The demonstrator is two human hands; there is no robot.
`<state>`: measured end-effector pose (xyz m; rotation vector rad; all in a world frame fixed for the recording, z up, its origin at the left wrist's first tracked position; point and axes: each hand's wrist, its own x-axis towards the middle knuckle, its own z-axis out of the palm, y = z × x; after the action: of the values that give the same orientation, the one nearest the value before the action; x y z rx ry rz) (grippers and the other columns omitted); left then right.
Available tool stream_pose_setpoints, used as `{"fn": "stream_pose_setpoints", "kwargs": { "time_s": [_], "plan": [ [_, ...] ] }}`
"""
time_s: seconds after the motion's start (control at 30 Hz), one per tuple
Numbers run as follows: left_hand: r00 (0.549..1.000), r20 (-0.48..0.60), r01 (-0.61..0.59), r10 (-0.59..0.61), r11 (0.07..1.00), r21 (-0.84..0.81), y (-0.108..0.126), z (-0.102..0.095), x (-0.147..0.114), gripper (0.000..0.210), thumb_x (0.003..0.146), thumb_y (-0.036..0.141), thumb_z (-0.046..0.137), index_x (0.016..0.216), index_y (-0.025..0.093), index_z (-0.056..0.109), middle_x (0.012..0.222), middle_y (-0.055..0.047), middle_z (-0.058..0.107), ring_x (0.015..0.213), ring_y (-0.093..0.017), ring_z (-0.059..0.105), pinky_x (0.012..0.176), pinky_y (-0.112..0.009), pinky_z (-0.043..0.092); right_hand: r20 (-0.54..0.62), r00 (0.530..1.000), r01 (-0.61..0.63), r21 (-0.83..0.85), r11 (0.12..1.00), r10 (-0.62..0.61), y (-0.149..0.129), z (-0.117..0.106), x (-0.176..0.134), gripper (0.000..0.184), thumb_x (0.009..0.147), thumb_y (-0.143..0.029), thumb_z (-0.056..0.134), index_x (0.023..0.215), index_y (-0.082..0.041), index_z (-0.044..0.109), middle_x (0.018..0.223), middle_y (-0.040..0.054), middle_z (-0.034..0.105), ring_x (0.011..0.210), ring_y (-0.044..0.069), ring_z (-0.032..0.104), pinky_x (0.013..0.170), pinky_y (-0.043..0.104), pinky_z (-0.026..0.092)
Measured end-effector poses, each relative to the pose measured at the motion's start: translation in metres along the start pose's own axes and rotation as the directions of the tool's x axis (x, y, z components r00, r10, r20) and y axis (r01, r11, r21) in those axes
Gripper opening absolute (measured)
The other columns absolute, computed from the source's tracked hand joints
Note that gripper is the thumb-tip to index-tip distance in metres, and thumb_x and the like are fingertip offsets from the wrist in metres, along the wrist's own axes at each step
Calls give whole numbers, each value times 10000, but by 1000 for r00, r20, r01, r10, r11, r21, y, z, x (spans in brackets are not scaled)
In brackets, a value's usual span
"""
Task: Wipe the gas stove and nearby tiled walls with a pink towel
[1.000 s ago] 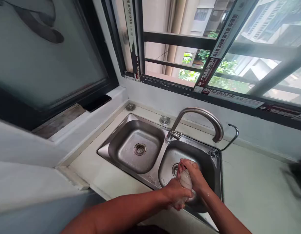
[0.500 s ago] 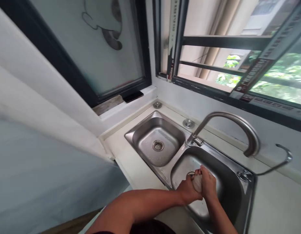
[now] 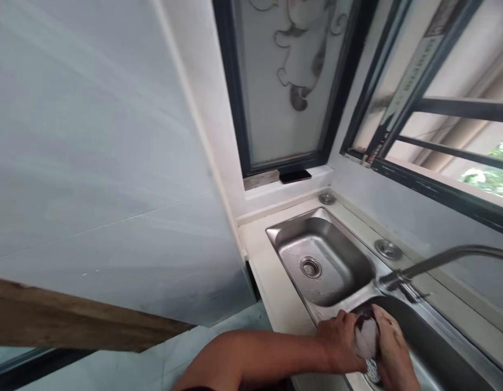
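Where the grip is closed: a pale lump (image 3: 366,339) is clasped between the left hand (image 3: 341,339) and the right hand (image 3: 394,350), palms cupped to its sides, little gap left; some fingers are hidden.
Lump: it is held on the near side of the tap (image 3: 459,254), over the right basin (image 3: 434,347); a dark patch is seen at its upper end, but its nature cannot be told.
Handling: by judgement, a two-handed working of the lump is the step in hand; whether it is being rubbed, squeezed or merely held cannot be told.
Next grip: even pressure from both palms would seem to be called for, as so smooth a surface could slip.
Drain: its holes (image 3: 372,371) are shown just below the lump, farther from the tap.
Tap: its spout end is cut off by the frame, so water flow cannot be judged.
Left basin (image 3: 349,271): it is set to the left of the tap, with no hand in it.
Phone (image 3: 295,176): it is laid on the ledge, well beyond the tap.
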<state>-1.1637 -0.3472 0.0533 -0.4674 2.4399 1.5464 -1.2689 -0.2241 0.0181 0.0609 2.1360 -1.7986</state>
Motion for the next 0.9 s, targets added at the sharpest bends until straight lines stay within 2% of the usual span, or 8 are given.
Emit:
{"fn": "stream_pose_setpoints", "kwargs": {
  "time_s": [0.07, 0.17, 0.27, 0.33, 0.43, 0.57, 0.73, 0.9],
  "plan": [
    [997, -34, -67, 68, 998, 18, -9, -16, -11, 907, 557, 369, 844, 1394, 224, 527, 1402, -147, 543, 1238, -377, 571, 1057, -528, 493, 20, 998, -56, -76, 996, 57, -5, 4, -5, 779, 648, -735, 733, 1218, -215, 621, 1074, 56, 729, 939, 268, 700, 733, 356, 589],
    [983, -103, -149, 149, 989, 0, -32, -52, -35, 824, 532, 433, 863, 1288, 206, 626, 1395, -132, 502, 1261, -356, 525, 1073, -477, 491, 233, 972, 32, -282, 959, 36, -20, 23, -18, 758, 635, -748, 756, 1152, -204, 649, 1053, 80, 749, 992, 300, 710, 767, 355, 604],
    [977, -170, -144, 127, 985, -91, -65, -98, -81, 755, 549, 469, 862, 1229, 192, 685, 1301, -121, 570, 1207, -358, 546, 1053, -488, 489, 446, 894, 204, -349, 915, -29, -40, 63, -46, 640, 676, -725, 756, 1067, -221, 704, 1063, 76, 770, 1049, 301, 709, 864, 333, 606],
    [979, -175, -148, 100, 947, -286, -90, -126, -122, 765, 577, 464, 855, 1271, 199, 677, 1193, -84, 642, 1124, -321, 588, 1039, -482, 486, 530, 839, 320, -288, 903, -128, -51, 100, -71, 595, 728, -701, 734, 1085, -225, 726, 1152, 76, 759, 1125, 297, 684, 940, 318, 583],
    [983, -182, -129, 6, 728, -673, -125, -155, -186, 779, 586, 448, 859, 1297, 199, 660, 1086, -42, 694, 1047, -272, 616, 1028, -467, 486, 639, 737, 410, -162, 897, -221, -63, 162, -110, 550, 781, -658, 718, 1099, -210, 734, 1181, 91, 742, 1146, 294, 667, 958, 315, 567],
    [940, -323, -230, -112, 492, -840, -153, -169, -259, 844, 662, 595, 816, 1391, 235, 590, 1199, -66, 700, 1181, -287, 606, 1058, -462, 474, 791, 597, 253, -25, 967, -136, -76, 243, -159, 516, 732, -612, 785, 1046, -207, 728, 1079, 106, 741, 1048, 297, 681, 899, 355, 577],
    [757, -557, -430, -342, 380, -819, -173, -178, -327, 870, 630, 665, 854, 1341, 206, 651, 1200, -78, 734, 1116, -270, 653, 1059, -420, 475, 941, 326, 100, -133, 986, 94, -84, 323, -222, 491, 638, -564, 862, 970, -235, 714, 1009, 93, 731, 979, 301, 669, 836, 356, 560],
    [522, -625, -515, -580, 370, -773, -198, -195, -375, 732, 680, 587, 842, 1287, 208, 689, 1156, -68, 759, 1094, -268, 672, 983, -380, 514, 972, 7, -46, -233, 971, 234, -72, 360, -288, 591, 701, -707, 763, 1087, -267, 675, 1088, 83, 707, 975, 290, 661, 756, 334, 533]
  ]
}}
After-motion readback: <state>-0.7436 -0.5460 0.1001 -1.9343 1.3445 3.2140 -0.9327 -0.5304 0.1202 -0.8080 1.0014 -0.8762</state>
